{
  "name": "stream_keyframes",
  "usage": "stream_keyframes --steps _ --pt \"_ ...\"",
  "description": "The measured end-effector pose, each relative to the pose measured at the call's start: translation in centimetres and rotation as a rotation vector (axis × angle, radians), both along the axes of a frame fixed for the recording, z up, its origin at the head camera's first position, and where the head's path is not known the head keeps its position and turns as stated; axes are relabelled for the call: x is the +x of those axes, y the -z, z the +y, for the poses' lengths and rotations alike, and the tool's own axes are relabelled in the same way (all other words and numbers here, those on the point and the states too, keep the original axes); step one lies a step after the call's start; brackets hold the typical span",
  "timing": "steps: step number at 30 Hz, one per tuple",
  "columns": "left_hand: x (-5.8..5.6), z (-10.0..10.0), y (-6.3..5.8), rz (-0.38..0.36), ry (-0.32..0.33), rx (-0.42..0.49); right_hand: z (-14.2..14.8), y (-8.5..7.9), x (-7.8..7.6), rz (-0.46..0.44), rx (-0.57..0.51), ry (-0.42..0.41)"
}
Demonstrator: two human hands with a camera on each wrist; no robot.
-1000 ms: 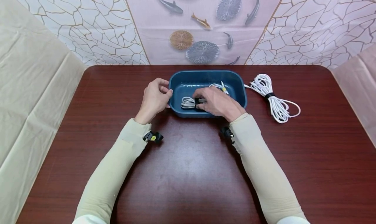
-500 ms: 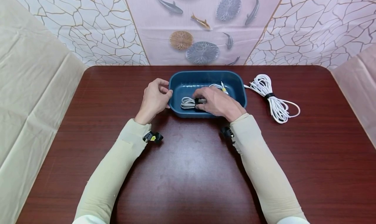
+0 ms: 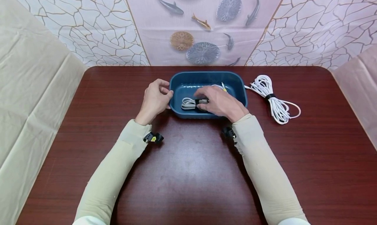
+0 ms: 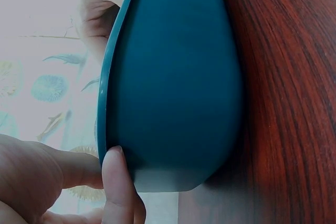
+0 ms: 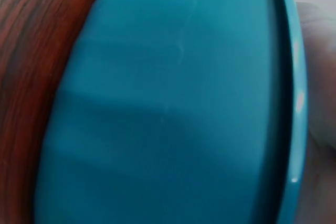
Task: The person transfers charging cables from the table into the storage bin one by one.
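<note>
In the head view, a dark blue oblong box (image 3: 206,73) stands near the table's back edge. My left hand (image 3: 154,99) holds the rim at its left end. The left wrist view shows fingertips on the rim (image 4: 103,103) and outer wall. My right hand (image 3: 222,102) reaches over the front rim, its thumb and fingers parted around a coiled white cable (image 3: 188,103) with a black tie (image 3: 197,103). Behind that hand, a second white cable (image 3: 223,86) with a yellow part shows inside the box, partly hidden. The right wrist view shows mostly the box's outer wall (image 5: 163,103).
A larger coil of white cable (image 3: 278,102) with a black tie lies on the table to the right of the box, one end close to its side. Patterned cloth (image 3: 203,28) stands behind the dark red wooden table (image 3: 188,172).
My right hand has shifted slightly right, covering more of the yellow-marked cable, and the black-tied coil has stayed in place. My left hand and the box have not moved.
</note>
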State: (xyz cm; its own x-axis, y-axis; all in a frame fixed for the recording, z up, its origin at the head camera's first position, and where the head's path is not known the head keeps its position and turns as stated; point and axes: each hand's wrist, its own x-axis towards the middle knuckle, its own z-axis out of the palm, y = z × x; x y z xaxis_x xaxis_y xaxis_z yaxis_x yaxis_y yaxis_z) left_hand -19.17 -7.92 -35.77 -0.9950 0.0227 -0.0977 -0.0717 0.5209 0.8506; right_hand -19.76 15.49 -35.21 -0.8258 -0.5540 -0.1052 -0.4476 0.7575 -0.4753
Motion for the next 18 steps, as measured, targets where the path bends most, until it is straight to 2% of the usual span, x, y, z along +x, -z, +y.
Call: stream_keyframes --steps 18 --pt "-0.10 -0.03 0.12 -0.005 0.001 0.001 0.54 -0.89 0.25 -0.032 -0.010 0.043"
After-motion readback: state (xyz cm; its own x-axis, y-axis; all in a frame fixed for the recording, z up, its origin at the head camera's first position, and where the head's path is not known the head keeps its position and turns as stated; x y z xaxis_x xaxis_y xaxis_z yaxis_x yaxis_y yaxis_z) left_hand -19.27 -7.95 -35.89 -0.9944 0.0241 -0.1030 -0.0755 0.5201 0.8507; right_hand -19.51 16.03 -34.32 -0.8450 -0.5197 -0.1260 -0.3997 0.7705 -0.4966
